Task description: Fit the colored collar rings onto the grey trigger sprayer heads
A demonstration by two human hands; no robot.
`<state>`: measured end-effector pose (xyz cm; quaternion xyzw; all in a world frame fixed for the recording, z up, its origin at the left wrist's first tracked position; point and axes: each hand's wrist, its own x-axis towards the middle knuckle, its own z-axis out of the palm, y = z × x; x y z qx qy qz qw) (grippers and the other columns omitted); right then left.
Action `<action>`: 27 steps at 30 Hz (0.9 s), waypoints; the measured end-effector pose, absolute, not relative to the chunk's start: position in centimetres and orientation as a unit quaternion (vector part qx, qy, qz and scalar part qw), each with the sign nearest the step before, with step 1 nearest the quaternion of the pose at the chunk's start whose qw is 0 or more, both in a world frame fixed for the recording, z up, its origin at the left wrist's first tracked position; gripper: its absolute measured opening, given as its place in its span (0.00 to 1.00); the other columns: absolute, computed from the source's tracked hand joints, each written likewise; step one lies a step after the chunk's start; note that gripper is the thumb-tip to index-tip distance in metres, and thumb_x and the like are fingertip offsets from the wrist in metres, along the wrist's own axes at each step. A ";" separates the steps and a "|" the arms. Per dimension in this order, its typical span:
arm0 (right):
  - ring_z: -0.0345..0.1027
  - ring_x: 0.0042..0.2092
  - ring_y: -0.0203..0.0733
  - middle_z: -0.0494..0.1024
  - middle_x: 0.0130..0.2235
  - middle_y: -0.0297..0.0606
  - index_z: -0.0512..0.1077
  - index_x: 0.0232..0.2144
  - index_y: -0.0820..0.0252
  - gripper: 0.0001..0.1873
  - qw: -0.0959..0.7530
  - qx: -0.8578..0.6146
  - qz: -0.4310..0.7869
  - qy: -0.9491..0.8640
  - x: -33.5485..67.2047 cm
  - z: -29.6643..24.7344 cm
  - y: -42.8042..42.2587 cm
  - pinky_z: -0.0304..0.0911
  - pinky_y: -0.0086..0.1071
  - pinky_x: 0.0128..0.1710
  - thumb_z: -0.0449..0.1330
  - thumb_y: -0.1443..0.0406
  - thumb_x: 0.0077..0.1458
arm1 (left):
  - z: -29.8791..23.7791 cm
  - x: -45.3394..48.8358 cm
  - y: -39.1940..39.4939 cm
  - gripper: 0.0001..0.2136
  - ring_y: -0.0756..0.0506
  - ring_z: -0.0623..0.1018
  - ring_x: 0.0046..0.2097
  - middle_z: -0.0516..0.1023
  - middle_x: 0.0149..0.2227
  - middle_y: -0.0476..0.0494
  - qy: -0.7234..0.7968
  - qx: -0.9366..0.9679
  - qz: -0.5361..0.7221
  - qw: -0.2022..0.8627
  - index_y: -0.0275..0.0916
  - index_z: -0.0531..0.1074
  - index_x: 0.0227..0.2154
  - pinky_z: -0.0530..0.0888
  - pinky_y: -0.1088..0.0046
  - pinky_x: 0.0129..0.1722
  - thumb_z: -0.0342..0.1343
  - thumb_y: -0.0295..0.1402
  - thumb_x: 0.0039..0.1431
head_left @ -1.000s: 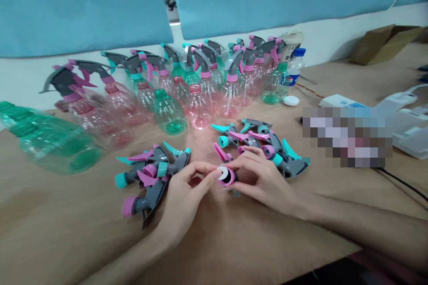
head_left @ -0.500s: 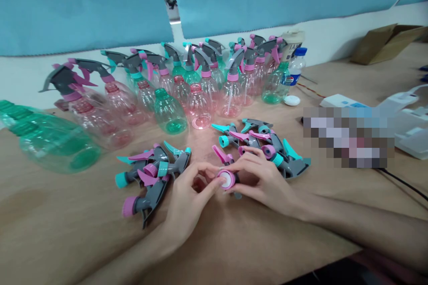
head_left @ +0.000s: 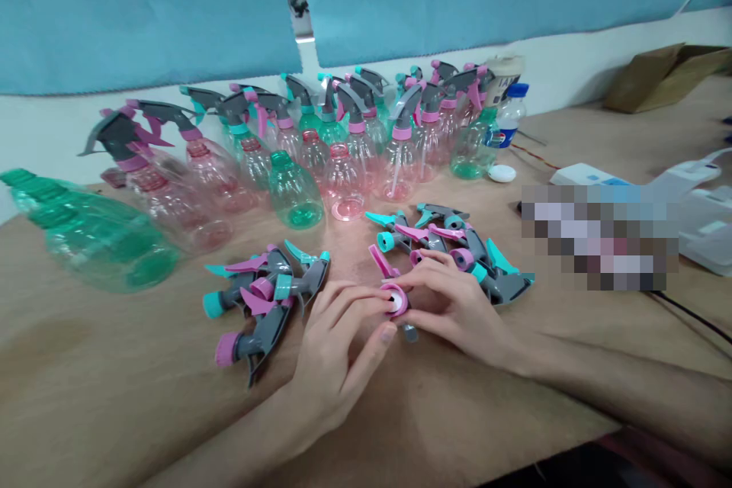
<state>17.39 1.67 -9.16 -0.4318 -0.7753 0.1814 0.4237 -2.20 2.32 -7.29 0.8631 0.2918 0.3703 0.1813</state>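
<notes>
Clasping the pink sprayer head with right hand fingers, left hand fingers slack beside it, Pepsi-labelled bottle behind.

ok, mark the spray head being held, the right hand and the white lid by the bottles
spray head (head_left: 396, 300): head view, open face of its pink collar.
right hand (head_left: 457, 313): head view, back of the hand.
white lid (head_left: 502, 173): head view, centre of its top.
</notes>
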 end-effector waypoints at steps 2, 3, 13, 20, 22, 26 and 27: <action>0.72 0.40 0.38 0.80 0.38 0.31 0.72 0.40 0.55 0.09 0.432 -0.429 0.186 -0.772 17.4 -9.2 1.7 0.49 0.45 0.59 0.62 0.63 0.55 | -7.4 -2.3 2.3 0.08 0.44 0.70 0.46 0.76 0.43 0.45 0.286 0.866 0.373 0.173 0.40 0.69 0.42 0.67 0.64 0.47 0.50 0.28 0.62; 0.72 0.40 0.38 0.80 0.38 0.30 0.72 0.40 0.55 0.09 0.435 -0.427 0.185 -0.771 17.4 -9.2 1.7 0.49 0.44 0.59 0.62 0.63 0.54 | -7.5 -2.3 2.3 0.07 0.44 0.70 0.46 0.75 0.43 0.44 0.284 0.867 0.374 0.168 0.39 0.69 0.42 0.67 0.63 0.47 0.50 0.29 0.61; 0.71 0.40 0.37 0.79 0.37 0.30 0.72 0.40 0.57 0.10 0.451 -0.419 0.177 -0.768 17.5 -9.6 1.6 0.50 0.41 0.57 0.63 0.64 0.54 | -7.5 -2.3 2.3 0.07 0.44 0.70 0.45 0.77 0.43 0.46 0.289 0.870 0.375 0.135 0.41 0.71 0.39 0.66 0.63 0.46 0.49 0.28 0.61; 0.71 0.40 0.39 0.78 0.38 0.33 0.72 0.41 0.56 0.10 0.453 -0.420 0.156 -0.771 17.5 -9.6 1.5 0.51 0.43 0.56 0.61 0.62 0.56 | -7.1 -2.2 2.3 0.06 0.44 0.71 0.43 0.78 0.40 0.47 0.291 0.876 0.371 0.100 0.41 0.72 0.36 0.66 0.64 0.44 0.50 0.27 0.61; 0.71 0.41 0.39 0.78 0.38 0.34 0.72 0.41 0.57 0.10 0.454 -0.415 0.146 -0.774 17.5 -9.6 1.5 0.51 0.43 0.56 0.60 0.62 0.56 | -7.0 -2.1 2.4 0.05 0.44 0.72 0.43 0.78 0.39 0.47 0.291 0.881 0.364 0.085 0.41 0.72 0.36 0.66 0.64 0.43 0.51 0.27 0.60; 0.70 0.40 0.38 0.78 0.36 0.33 0.72 0.40 0.58 0.10 0.447 -0.403 0.133 -0.787 17.5 -9.6 1.5 0.51 0.43 0.56 0.60 0.61 0.57 | -7.0 -2.1 2.5 0.05 0.45 0.73 0.42 0.77 0.40 0.45 0.266 0.890 0.352 0.118 0.39 0.70 0.38 0.70 0.66 0.43 0.52 0.28 0.60; 0.70 0.39 0.38 0.78 0.36 0.33 0.72 0.40 0.57 0.10 0.444 -0.402 0.130 -0.791 17.5 -9.6 1.5 0.51 0.44 0.56 0.59 0.61 0.57 | -7.1 -2.1 2.6 0.05 0.45 0.73 0.43 0.76 0.41 0.44 0.257 0.892 0.347 0.132 0.38 0.70 0.39 0.71 0.66 0.43 0.52 0.28 0.60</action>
